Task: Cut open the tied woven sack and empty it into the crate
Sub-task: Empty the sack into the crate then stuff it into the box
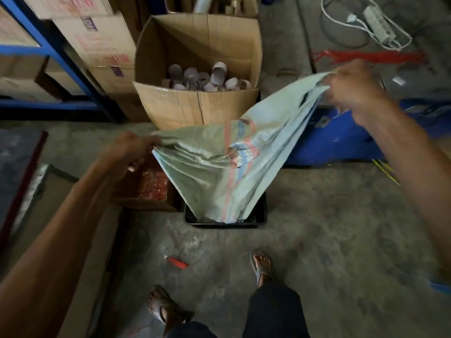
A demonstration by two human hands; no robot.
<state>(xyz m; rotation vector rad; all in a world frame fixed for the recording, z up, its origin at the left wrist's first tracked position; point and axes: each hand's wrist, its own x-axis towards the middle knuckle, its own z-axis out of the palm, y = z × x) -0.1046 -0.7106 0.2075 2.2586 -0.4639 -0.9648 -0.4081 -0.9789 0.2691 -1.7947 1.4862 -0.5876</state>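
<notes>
A pale green woven sack [214,167] with red and blue stripes hangs upside down, limp and flat. Its lower end dips into a black plastic crate [258,220] on the floor. My left hand [131,150] grips one upper corner of the sack. My right hand [351,86] holds the other corner, raised higher and further right. What lies inside the crate is hidden by the sack. A red utility knife [176,262] lies on the concrete floor in front of the crate, close to my feet.
A large open cardboard box [195,103] of cardboard tube cores stands behind the crate. A small box of red pieces [153,186] sits left of it. Blue shelving [56,59] with cartons is at left, a blue object [329,142] at right. My sandalled feet [262,264] stand near.
</notes>
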